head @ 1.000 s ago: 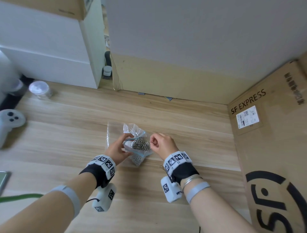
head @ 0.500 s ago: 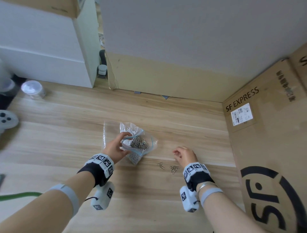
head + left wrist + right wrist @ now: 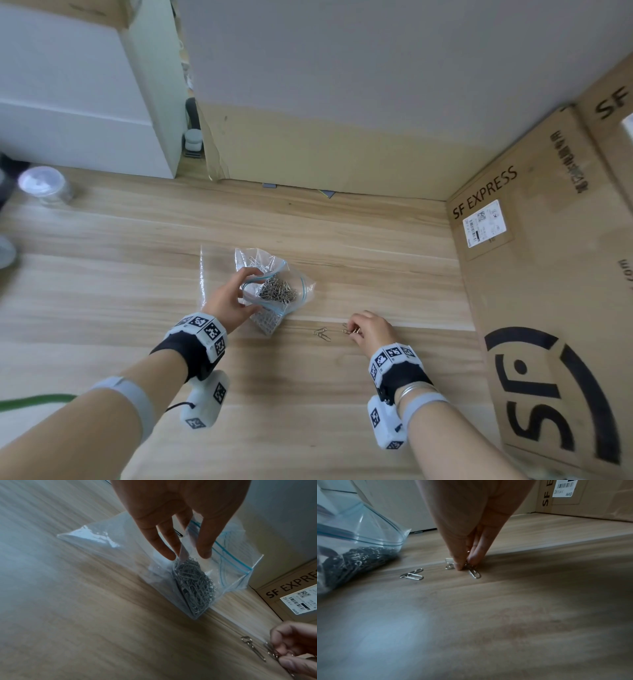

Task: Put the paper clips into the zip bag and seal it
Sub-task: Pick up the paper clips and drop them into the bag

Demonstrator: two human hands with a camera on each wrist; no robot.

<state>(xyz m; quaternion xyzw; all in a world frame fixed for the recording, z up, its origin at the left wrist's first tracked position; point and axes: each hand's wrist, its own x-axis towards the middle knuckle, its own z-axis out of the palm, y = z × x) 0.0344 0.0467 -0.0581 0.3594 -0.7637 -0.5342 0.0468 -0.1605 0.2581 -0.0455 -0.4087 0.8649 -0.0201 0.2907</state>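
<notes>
A clear zip bag (image 3: pixel 298 294) with a blue seal strip stands open on the wooden table, with a heap of silver paper clips (image 3: pixel 277 293) inside it. My left hand (image 3: pixel 233 298) pinches the bag's near rim (image 3: pixel 184 550) between thumb and fingers and holds its mouth up. To the right, my right hand (image 3: pixel 368 330) pinches a small bunch of loose clips (image 3: pixel 471 570) against the table with its fingertips (image 3: pixel 458 565). Two more loose clips (image 3: pixel 322 334) (image 3: pixel 412 575) lie between that hand and the bag. The rest of the pinched bunch is hidden under the fingers.
A large SF EXPRESS cardboard box (image 3: pixel 548 274) walls off the right side. Another cardboard panel (image 3: pixel 325 150) stands at the back and a white cabinet (image 3: pixel 78 102) at the back left. A small clear jar (image 3: pixel 44 185) sits far left. A flat clear bag (image 3: pixel 212 267) lies under the zip bag.
My right hand has left the bag's mouth, moved right and down to the table, and closed its fingertips on loose clips there. The left hand has kept hold of the bag.
</notes>
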